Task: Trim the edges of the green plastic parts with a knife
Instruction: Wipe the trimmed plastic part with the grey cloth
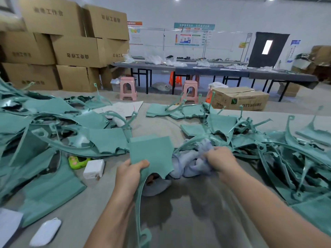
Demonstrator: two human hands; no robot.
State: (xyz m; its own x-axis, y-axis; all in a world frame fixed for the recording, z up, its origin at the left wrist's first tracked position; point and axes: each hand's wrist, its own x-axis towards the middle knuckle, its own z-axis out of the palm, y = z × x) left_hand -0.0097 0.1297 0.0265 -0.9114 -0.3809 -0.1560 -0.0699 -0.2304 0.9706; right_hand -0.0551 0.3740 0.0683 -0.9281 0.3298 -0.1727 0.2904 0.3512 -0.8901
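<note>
My left hand [129,173] grips a green plastic part [151,152] by its lower left corner, thumb on top. The part is a flat panel with a long curved strip [138,208] running down toward me. My right hand [219,158] is curled into a bundle of pale blue-grey cloth [192,165] lying on the table just right of the part. No knife shows in view. Piles of similar green plastic parts lie on the left [53,133] and on the right [268,145] of the grey table [188,221].
A white charger block [94,169], a green toy-like gadget [78,161] and a white oval object [45,231] lie at the left front. Paper sheets [121,108] lie farther back. Cardboard boxes [68,51], pink stools [128,88] and long dark tables [215,70] stand beyond.
</note>
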